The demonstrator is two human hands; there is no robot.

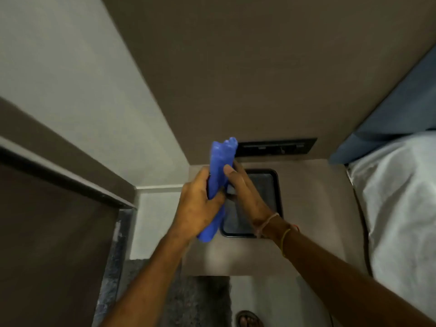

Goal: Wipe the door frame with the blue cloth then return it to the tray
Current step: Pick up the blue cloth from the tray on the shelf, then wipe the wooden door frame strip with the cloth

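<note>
Both hands hold the blue cloth (218,185) bunched upright above the tray (276,185) on the desk (313,208): left hand (198,204) fingers clenched around it, right hand (245,192) fingers steadying it. Folding it flat would likely give a broader wiping face for the door frame (66,175)

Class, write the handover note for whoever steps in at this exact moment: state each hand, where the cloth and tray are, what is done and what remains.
Left hand: closed around the middle of the blue cloth, which is bunched into a long roll.
Right hand: fingers on the cloth's other side, thumb pressing its front.
Cloth: held in the air, above the left edge of the tray.
Tray: dark, sitting on the brown side table; its visible part holds nothing.
Door frame: at left, not being touched.
Done: cannot tell from this picture whether the frame has been wiped.
Left: wipe if needed, then lay the cloth in the tray.
</note>
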